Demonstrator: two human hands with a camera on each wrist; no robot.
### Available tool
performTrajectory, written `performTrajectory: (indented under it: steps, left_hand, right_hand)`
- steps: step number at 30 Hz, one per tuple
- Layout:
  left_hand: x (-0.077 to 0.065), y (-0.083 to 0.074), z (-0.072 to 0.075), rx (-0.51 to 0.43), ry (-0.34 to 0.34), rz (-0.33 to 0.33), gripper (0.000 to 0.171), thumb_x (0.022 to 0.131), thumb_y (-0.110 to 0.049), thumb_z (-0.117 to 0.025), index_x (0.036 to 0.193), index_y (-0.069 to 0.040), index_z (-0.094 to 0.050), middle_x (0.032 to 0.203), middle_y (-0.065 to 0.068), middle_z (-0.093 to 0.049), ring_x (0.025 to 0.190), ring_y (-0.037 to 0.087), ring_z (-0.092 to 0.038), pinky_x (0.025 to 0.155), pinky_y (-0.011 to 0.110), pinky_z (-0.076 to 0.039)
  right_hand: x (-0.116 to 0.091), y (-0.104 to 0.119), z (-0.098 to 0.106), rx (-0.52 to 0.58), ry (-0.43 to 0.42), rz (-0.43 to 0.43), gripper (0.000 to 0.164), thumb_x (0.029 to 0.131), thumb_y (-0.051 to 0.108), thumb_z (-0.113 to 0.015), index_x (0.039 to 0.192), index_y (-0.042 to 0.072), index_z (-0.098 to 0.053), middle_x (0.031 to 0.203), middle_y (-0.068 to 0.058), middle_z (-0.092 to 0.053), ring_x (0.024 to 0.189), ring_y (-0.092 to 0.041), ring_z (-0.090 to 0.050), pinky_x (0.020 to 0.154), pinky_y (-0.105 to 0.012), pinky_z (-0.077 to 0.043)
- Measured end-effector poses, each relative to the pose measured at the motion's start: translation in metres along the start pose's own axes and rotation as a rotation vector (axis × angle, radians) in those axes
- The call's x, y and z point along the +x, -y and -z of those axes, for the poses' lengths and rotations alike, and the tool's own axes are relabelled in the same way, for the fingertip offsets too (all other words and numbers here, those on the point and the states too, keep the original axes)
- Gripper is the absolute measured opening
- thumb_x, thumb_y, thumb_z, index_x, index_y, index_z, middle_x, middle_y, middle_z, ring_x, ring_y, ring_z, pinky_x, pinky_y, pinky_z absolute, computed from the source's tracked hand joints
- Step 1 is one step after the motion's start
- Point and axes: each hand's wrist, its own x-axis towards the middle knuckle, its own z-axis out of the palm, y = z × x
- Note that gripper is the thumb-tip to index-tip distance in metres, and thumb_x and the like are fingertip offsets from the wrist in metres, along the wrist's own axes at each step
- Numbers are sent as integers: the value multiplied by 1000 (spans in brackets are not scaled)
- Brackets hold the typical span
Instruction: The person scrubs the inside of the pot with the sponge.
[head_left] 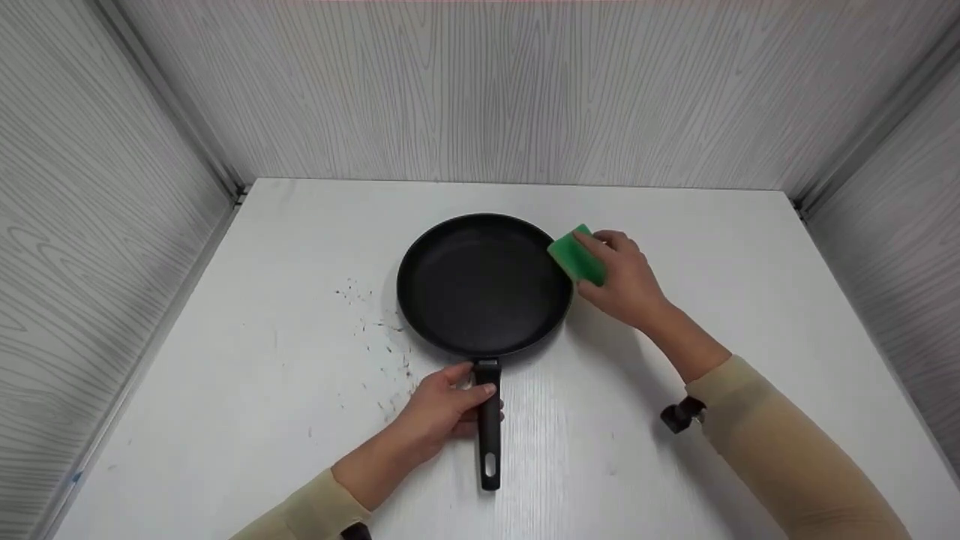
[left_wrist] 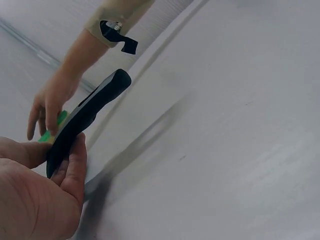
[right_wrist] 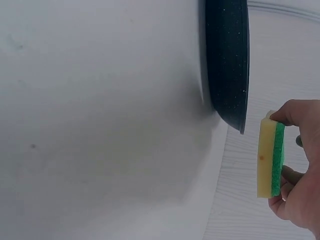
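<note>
A black frying pan (head_left: 484,285) lies in the middle of the white table, its handle (head_left: 490,442) pointing toward me. My left hand (head_left: 446,409) grips that handle close to the pan body, thumb on top and fingers underneath. In the left wrist view the handle (left_wrist: 90,110) slants up out of the left hand (left_wrist: 40,190). My right hand (head_left: 626,277) pinches a sponge (head_left: 577,253) at the pan's right rim, green side up. The right wrist view shows the sponge (right_wrist: 270,157) with its yellow layer facing down, held by its edges a little apart from the pan's side (right_wrist: 227,60).
Dark specks and scratches (head_left: 386,349) mark the white tabletop (head_left: 285,390) left of the pan. Grey wood-grain panels (head_left: 480,97) enclose the table at the back and both sides. Each sleeve has a black wrist mount (head_left: 682,414).
</note>
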Motion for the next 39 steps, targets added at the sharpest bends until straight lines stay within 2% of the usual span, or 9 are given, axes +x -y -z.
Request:
performTrajectory:
  steps: [3, 9, 12, 23, 34, 39]
  left_hand:
    - [0, 1, 1, -12, 15, -4, 72, 103, -8, -70, 162, 6, -33, 105, 18, -77, 94, 28, -79, 84, 40, -65]
    - [0, 4, 4, -14, 45, -20, 73, 104, -9, -69, 163, 6, -28, 108, 20, -77, 98, 33, -78, 85, 41, -65]
    - [1, 6, 5, -15, 57, -33, 72, 105, -9, -68, 163, 6, -29, 109, 21, -77, 98, 33, -78, 85, 40, -65]
    - [5, 14, 7, -15, 45, -64, 71, 103, -11, -71, 161, 5, -34, 107, 24, -77, 96, 33, -79, 83, 40, -65]
    - [9, 18, 7, -63, 48, -87, 74, 103, -6, -71, 162, 9, -29, 106, 28, -76, 93, 34, -79, 85, 43, -65]
    - [9, 17, 6, -59, 50, -89, 71, 103, -6, -70, 161, 8, -32, 106, 28, -76, 92, 34, -79, 85, 43, -65]
  right_hand:
    - [4, 7, -1, 5, 51, 35, 68, 94, 14, -71, 160, 20, -51, 153, -21, -46, 131, -40, -50, 100, -60, -52]
    - [10, 20, -8, -24, 229, 85, 70, 95, 14, -70, 160, 25, -50, 156, -16, -45, 132, -38, -50, 103, -57, -51]
    - [13, 25, -11, -36, 288, 100, 70, 96, 15, -70, 161, 26, -49, 157, -15, -44, 133, -38, -49, 103, -55, -51]
    - [21, 34, -17, -64, 415, 110, 70, 94, 14, -69, 160, 29, -51, 159, -13, -46, 136, -38, -49, 105, -54, -50]
    - [27, 37, -20, -66, 479, 119, 62, 92, 10, -69, 153, 17, -59, 152, -17, -53, 131, -36, -56, 106, -51, -51]
    - [29, 37, -19, -106, 496, 121, 51, 92, 8, -70, 143, 9, -68, 155, -21, -51, 139, -39, -52, 113, -50, -48]
